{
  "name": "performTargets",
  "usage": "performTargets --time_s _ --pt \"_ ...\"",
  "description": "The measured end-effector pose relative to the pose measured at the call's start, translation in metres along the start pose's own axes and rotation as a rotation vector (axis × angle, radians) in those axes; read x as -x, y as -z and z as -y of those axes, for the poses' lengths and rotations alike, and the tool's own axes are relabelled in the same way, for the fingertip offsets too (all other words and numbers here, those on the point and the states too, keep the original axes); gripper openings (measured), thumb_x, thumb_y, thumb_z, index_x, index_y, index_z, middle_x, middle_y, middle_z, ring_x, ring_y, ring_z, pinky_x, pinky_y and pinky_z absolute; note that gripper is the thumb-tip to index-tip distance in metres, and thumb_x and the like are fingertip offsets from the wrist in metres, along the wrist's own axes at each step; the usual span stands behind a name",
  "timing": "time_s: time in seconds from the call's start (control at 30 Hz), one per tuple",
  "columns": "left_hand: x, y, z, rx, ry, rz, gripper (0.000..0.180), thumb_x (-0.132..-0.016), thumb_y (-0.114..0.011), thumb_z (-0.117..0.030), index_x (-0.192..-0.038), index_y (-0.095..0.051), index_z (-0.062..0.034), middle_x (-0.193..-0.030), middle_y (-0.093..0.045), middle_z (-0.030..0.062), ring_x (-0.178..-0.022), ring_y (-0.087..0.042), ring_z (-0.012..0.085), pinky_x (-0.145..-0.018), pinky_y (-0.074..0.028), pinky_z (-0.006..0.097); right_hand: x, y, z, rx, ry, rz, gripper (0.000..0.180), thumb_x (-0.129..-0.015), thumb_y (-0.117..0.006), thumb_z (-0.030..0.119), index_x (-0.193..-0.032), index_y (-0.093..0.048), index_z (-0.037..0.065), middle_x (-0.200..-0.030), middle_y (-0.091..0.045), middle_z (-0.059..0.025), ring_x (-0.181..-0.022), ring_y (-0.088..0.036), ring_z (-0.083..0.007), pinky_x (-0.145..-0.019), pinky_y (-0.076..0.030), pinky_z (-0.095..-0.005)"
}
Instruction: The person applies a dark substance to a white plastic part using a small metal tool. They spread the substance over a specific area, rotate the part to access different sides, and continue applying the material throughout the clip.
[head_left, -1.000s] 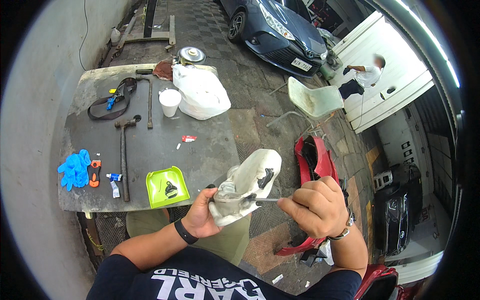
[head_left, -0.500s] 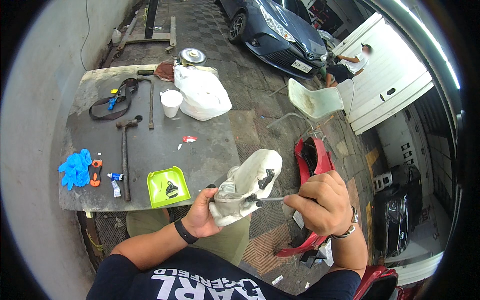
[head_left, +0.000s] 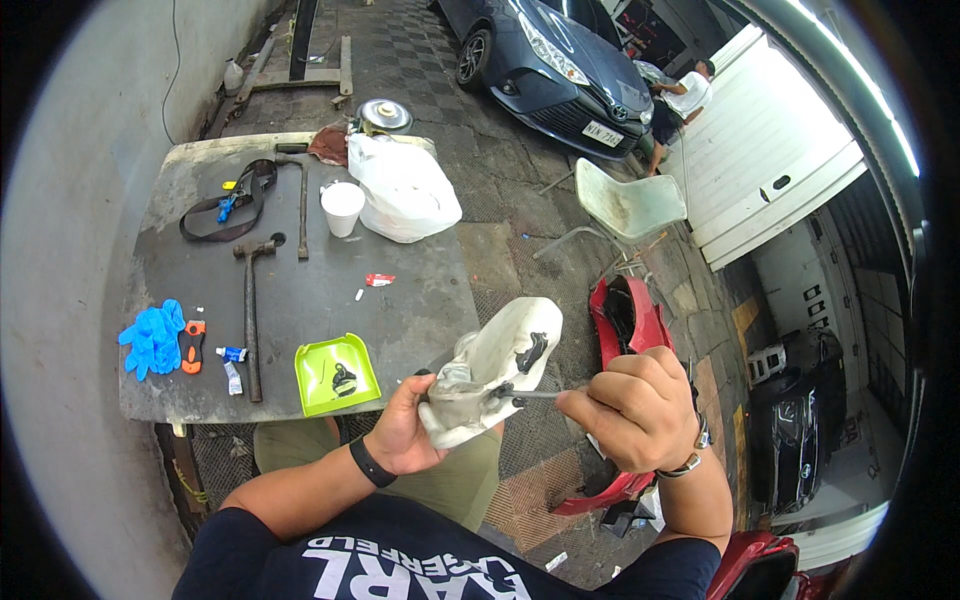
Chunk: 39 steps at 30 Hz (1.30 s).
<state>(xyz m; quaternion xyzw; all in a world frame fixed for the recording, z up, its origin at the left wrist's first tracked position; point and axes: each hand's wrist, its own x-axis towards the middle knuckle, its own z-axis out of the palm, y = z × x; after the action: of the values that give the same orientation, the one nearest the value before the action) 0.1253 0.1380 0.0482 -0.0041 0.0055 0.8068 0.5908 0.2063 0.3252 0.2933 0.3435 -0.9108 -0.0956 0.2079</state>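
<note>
Piece (head_left: 490,362) in hand, white, moulded-looking and marked with black patches: clamping it in the left hand (head_left: 405,440), holding it up in front of the body by the near right corner of the table (head_left: 400,300), tilting its longer end away to the right. Resting the thumb along its left edge, with the other fingers mostly hiding underneath. Pinching a slim grey tool (head_left: 540,395) in the closed right hand (head_left: 630,415), well apart from the left, apparently meeting black material (head_left: 505,391) in a recess with the tip. Probably weighing little, judging by the one-handed hold; looking rigid rather than soft, perhaps chipping easily at the raised edges, and likely feeling slick or tacky wherever black. Best supporting from below and gripping along the bare white sides. Turning to containers, finding a lime-green tray (head_left: 322,360) on the table, holding a black lump (head_left: 344,380) and a thin dark strand (head_left: 321,376). Seeing a white cup (head_left: 343,212) standing upright farther back, not showing its contents clearly. Noticing a white plastic bag (head_left: 410,195) bulging just beside it, hiding its load, and two small tubes (head_left: 231,354) lying left of the hammer (head_left: 250,320).
</note>
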Motion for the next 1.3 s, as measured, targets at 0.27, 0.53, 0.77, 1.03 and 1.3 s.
performTargets --time_s 0.27,0.53,0.77,1.03,1.3 --pt "0.0 -0.005 0.0 0.007 -0.008 0.035 0.057 -0.099 -0.056 -0.049 -0.139 -0.061 -0.0088 -0.132 -0.069 0.0117 -0.117 -0.07 0.0246 -0.101 -0.058 0.039 0.005 0.002 -0.004 -0.01 -0.019 -0.053 0.04 -0.065 -0.066 0.023 -0.101 -0.078 0.01 -0.094 -0.062 -0.0003 -0.085 -0.062 -0.0176 -0.067 -0.042 -0.0321" --pt "0.001 -0.006 0.001 0.002 -0.021 -0.001 0.057 -0.099 -0.056 -0.05 -0.139 -0.061 -0.0097 -0.132 -0.07 0.0113 -0.117 -0.07 0.0242 -0.102 -0.057 0.039 0.004 -0.002 -0.006 -0.028 0.014 -0.041 0.04 -0.066 -0.066 0.023 -0.101 -0.078 0.009 -0.095 -0.063 -0.0008 -0.084 -0.062 -0.0186 -0.066 -0.042 -0.0322" --pt "0.003 -0.012 0.0 -0.015 -0.023 -0.013 0.056 -0.098 -0.055 -0.05 -0.138 -0.062 -0.0109 -0.131 -0.07 0.01 -0.117 -0.07 0.0234 -0.1 -0.058 0.038 0.003 -0.003 -0.006 -0.038 0.006 -0.038 0.039 -0.067 -0.066 0.023 -0.102 -0.078 0.009 -0.095 -0.063 -0.0011 -0.086 -0.062 -0.0195 -0.067 -0.043 -0.0334" --pt "0.005 -0.003 0.001 0.044 0.016 -0.059 0.056 -0.098 -0.055 -0.052 -0.138 -0.063 -0.012 -0.129 -0.071 0.0093 -0.111 -0.072 0.0229 -0.089 -0.062 0.036 0.003 -0.006 -0.011 -0.08 -0.036 -0.045 0.037 -0.068 -0.066 0.023 -0.101 -0.077 0.01 -0.096 -0.061 -0.0019 -0.088 -0.061 -0.0218 -0.07 -0.045 -0.0347" --pt "0.004 0.008 0.003 0.091 0.033 -0.075 0.06 -0.098 -0.054 -0.054 -0.139 -0.062 -0.0106 -0.128 -0.071 0.013 -0.108 -0.072 0.0251 -0.085 -0.063 0.035 -0.001 -0.011 -0.02 -0.198 -0.129 -0.068 0.037 -0.063 -0.07 0.008 -0.099 -0.076 0.011 -0.094 -0.059 -0.0037 -0.088 -0.06 -0.0257 -0.072 -0.046 -0.037"
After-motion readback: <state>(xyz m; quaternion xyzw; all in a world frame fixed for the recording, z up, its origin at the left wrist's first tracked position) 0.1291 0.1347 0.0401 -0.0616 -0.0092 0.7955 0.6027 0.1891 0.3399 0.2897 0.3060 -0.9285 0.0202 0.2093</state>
